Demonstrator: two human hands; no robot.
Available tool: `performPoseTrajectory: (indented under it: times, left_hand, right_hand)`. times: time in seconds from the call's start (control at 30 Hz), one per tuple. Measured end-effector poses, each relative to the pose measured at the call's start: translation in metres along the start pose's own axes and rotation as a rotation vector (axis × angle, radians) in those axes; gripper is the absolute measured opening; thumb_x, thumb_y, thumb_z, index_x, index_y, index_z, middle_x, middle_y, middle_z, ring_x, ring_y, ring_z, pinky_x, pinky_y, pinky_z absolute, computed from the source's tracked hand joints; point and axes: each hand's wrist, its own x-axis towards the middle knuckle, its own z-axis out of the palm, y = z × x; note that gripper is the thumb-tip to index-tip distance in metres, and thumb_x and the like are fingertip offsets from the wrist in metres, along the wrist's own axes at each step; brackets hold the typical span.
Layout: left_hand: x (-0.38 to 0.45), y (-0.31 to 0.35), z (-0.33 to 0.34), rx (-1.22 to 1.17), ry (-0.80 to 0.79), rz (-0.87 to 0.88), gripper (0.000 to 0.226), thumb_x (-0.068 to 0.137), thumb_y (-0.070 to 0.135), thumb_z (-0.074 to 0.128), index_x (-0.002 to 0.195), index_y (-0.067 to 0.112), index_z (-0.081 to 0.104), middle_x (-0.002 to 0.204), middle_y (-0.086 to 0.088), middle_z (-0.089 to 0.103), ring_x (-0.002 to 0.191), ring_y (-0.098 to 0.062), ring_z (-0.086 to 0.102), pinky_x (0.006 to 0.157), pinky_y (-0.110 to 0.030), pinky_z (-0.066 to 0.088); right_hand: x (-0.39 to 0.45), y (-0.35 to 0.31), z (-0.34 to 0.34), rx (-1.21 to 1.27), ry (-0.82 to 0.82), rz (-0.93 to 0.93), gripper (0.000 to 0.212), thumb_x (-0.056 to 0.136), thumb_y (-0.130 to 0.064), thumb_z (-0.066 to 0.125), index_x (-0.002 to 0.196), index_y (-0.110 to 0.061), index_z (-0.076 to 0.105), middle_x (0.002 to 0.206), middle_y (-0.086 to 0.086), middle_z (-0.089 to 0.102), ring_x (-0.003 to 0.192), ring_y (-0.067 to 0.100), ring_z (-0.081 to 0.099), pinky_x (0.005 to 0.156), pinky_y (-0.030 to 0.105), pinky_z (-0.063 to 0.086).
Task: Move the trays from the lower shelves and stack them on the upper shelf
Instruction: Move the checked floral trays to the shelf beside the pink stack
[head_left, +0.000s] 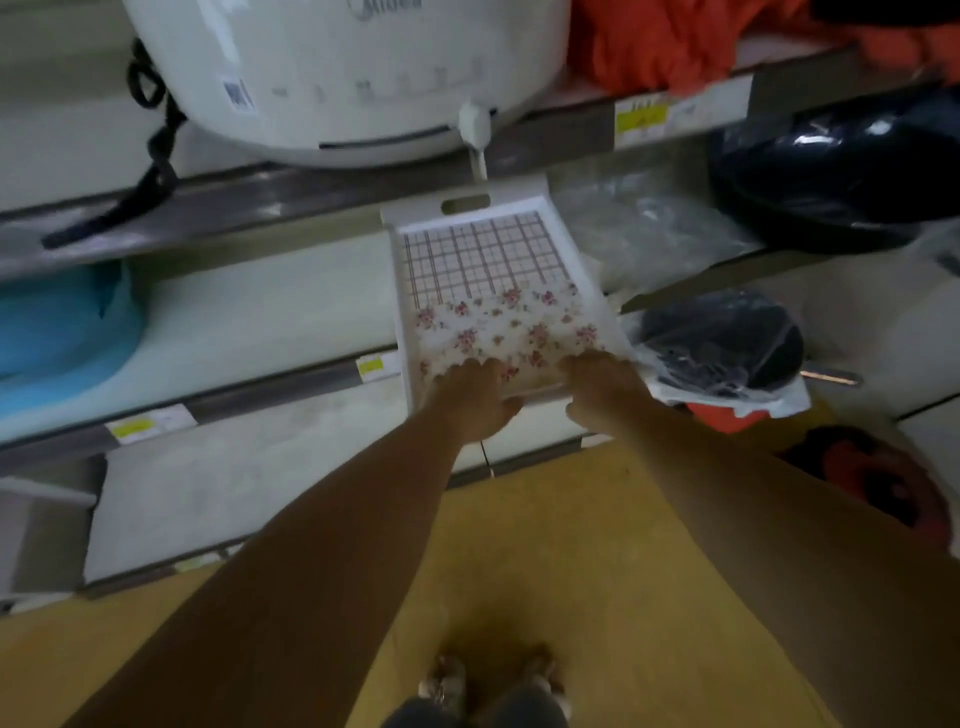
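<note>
Mid-frame, a white tray (493, 291) with a plaid and floral base juts out past the shelf edge (291, 382). The left hand (475, 400) and right hand (602, 392) both grasp its near rim, fingers curled inside. Its far handle end sits just under the upper shelf lip (311, 192), below a white appliance (353, 78). A wrapped dark pan (722, 343) lies just beside its right edge; bare shelf opens to its left.
</note>
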Motion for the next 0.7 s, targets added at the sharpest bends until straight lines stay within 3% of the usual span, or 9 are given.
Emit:
performPoseTrajectory:
  times: [0.23, 0.33, 0.43, 0.7]
  left_hand:
    - [0.007, -0.005, 0.02, 0.071, -0.015, 0.022, 0.06, 0.089, 0.049, 0.055, 0.136, 0.015, 0.042, 0.133, -0.01, 0.047, 0.124, -0.028, 0.045, 0.104, -0.041, 0.039]
    - [0.008, -0.012, 0.026, 0.112, 0.058, 0.029, 0.043, 0.091, 0.034, 0.056, 0.13, 0.016, 0.049, 0.128, -0.008, 0.051, 0.121, -0.026, 0.046, 0.103, -0.041, 0.04]
    - [0.001, -0.016, 0.026, 0.201, 0.133, 0.028, 0.029, 0.097, 0.018, 0.045, 0.125, 0.015, 0.049, 0.121, -0.008, 0.054, 0.113, -0.025, 0.051, 0.095, -0.039, 0.044]
    - [-0.018, -0.03, 0.002, 0.226, 0.198, 0.012, 0.03, 0.094, 0.007, 0.041, 0.122, 0.01, 0.048, 0.117, -0.01, 0.055, 0.109, -0.025, 0.053, 0.092, -0.037, 0.047]
  right_hand:
    - [0.004, 0.003, 0.012, -0.032, 0.047, -0.001, 0.032, 0.1, -0.016, 0.041, 0.13, -0.009, 0.046, 0.128, 0.008, 0.055, 0.121, 0.026, 0.052, 0.107, 0.041, 0.038]
    - [0.004, 0.005, 0.014, -0.138, 0.075, -0.042, 0.032, 0.101, -0.018, 0.036, 0.131, -0.01, 0.047, 0.13, 0.009, 0.055, 0.12, 0.026, 0.053, 0.107, 0.045, 0.039]
    - [-0.001, 0.001, 0.012, -0.143, 0.072, -0.06, 0.033, 0.1, -0.015, 0.035, 0.131, -0.007, 0.046, 0.13, 0.012, 0.054, 0.119, 0.029, 0.053, 0.103, 0.043, 0.04]
    - [-0.014, -0.024, -0.011, -0.211, 0.127, -0.164, 0.03, 0.102, -0.015, 0.031, 0.127, -0.003, 0.042, 0.118, 0.013, 0.061, 0.106, 0.029, 0.061, 0.088, 0.038, 0.047]
